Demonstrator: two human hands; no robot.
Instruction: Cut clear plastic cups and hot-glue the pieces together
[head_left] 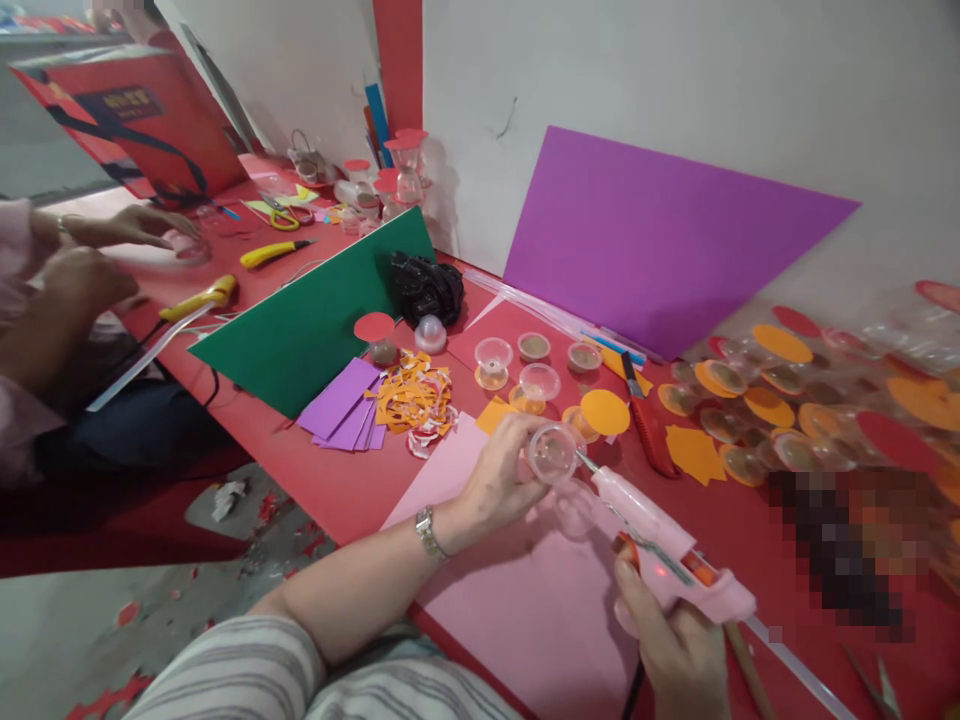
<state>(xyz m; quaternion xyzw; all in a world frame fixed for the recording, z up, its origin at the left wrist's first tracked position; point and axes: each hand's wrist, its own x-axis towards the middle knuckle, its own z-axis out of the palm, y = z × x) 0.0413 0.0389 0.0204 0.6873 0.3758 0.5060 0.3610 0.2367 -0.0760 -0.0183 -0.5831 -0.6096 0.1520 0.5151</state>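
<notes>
Between the fingers of my left hand (499, 475) is a clear plastic cup (553, 455), tilted with its round face up; a second clear round part shows just below it. My right hand (667, 640) is wrapped round the handle of a pink hot glue gun (652, 530), a glue stick trailing from its back and a red light lit on its side. The metal nozzle lies close to the cup's rim; whether it touches I cannot tell. Under both hands lies a pink sheet (525, 620). Just beyond the cup sits an orange disc (605, 411) on another cup.
Many cups with orange and red discs (769, 407) crowd the right. A red-handled cutter (651, 430) lies beyond the glue gun. Orange scraps (416, 395), purple cards (349, 405) and a standing green board (322, 310) are left. At far left, another person's hands (90, 270) work.
</notes>
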